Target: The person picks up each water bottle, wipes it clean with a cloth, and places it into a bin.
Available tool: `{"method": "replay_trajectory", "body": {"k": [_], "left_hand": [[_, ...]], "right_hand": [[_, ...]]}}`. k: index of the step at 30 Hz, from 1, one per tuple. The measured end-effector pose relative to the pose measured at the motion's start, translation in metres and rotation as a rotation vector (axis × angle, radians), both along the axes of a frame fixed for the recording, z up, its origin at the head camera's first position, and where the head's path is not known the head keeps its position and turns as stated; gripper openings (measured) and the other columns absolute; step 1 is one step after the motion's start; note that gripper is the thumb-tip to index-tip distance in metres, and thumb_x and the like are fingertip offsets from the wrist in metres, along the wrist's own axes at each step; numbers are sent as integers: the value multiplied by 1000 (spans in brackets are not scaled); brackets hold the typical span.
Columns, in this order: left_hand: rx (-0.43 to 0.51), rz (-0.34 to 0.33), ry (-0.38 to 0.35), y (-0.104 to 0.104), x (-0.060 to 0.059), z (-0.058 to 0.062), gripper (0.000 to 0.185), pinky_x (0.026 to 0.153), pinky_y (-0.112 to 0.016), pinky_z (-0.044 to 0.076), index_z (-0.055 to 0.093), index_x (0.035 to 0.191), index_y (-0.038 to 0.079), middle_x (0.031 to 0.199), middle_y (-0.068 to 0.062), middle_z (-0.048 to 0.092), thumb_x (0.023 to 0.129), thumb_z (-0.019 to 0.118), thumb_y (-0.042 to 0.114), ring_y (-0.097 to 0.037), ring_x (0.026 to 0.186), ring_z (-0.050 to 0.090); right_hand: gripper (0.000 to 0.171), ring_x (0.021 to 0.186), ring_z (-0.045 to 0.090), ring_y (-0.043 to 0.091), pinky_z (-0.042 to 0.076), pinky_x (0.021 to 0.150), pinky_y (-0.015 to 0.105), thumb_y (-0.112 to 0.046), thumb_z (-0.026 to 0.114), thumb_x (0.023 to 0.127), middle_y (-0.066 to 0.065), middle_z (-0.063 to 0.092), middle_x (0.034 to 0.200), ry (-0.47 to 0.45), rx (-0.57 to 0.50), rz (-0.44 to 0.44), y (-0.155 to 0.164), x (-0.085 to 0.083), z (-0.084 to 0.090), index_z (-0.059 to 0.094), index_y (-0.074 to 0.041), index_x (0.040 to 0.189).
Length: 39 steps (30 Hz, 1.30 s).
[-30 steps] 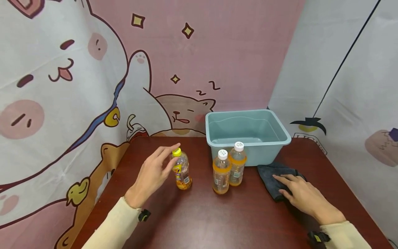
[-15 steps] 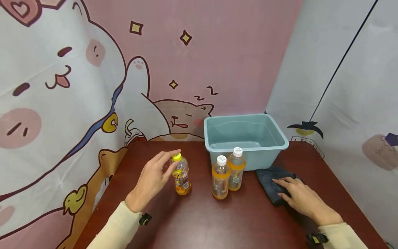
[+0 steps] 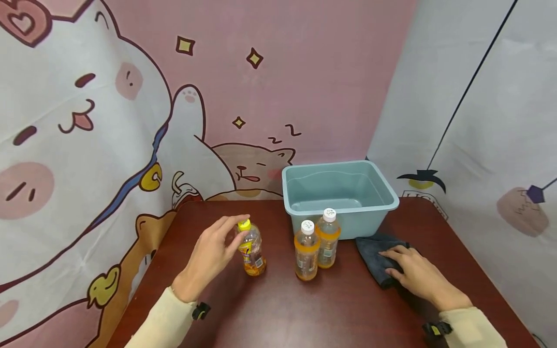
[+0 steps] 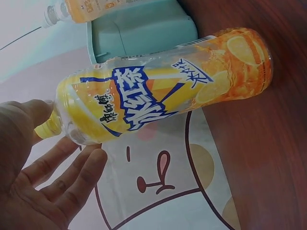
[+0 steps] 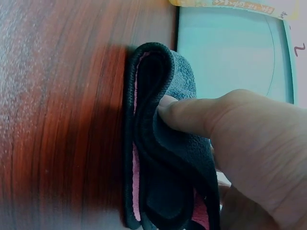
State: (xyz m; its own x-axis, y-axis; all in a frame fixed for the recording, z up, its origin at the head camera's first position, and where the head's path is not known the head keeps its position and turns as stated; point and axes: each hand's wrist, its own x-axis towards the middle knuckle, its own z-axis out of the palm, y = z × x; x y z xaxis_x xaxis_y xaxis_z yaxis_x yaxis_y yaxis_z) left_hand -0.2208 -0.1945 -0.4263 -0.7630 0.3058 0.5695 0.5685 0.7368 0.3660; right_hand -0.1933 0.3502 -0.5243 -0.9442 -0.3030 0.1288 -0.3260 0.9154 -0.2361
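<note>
Yellow-capped bottle [image 3: 251, 247], two white-capped orange bottles [image 3: 306, 250], teal tub [image 3: 339, 195], dark grey cloth [image 3: 377, 251].

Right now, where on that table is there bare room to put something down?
The near strip of the table, between the left hand and right hand, is bare. It is crowded farther back: yellow-capped bottle, two white-capped bottles, basin, dark cloth.

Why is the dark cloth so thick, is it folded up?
Folded. The right wrist view shows the dark cloth doubled into stacked layers with a pink inner side, lying on the table under the right hand.
</note>
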Motion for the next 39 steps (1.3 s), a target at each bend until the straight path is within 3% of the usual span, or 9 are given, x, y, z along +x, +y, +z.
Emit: {"method": "replay_trajectory", "body": {"k": [9,16,22,32,39], "left_hand": [[15,-8,37,-1,0,0,50,65,-23,51,78,148,21,105,0,74,101,94,13,-19,85,66],[26,-21,30,2,-2,6,50,67,-24,57,77,148,21,108,1,76,101,94,15,-15,84,68],[20,-34,27,2,-2,7,49,69,-26,59,78,148,18,107,1,77,101,94,15,-14,84,67],[18,-43,10,3,0,9,50,72,-28,64,76,149,20,111,2,78,103,93,16,-12,87,68],[14,-63,-15,7,2,5,50,72,-29,66,76,150,19,114,2,78,103,93,16,-13,89,69]], "right_hand": [[39,125,76,49,67,101,70,-16,96,97,20,80,134,48,-27,3,-3,-5,2,84,-5,133],[31,102,80,30,71,82,54,-7,97,94,9,82,117,94,7,23,-4,-8,8,82,-7,121],[27,90,73,18,64,69,41,-3,94,96,6,82,111,91,24,22,-7,-10,13,78,-8,117],[28,85,68,18,58,63,38,-6,90,100,12,82,109,89,-45,-29,-11,-6,26,74,-5,123],[27,79,59,14,48,62,32,-9,86,102,4,78,100,35,-60,-51,-12,1,29,72,-5,125]]}}
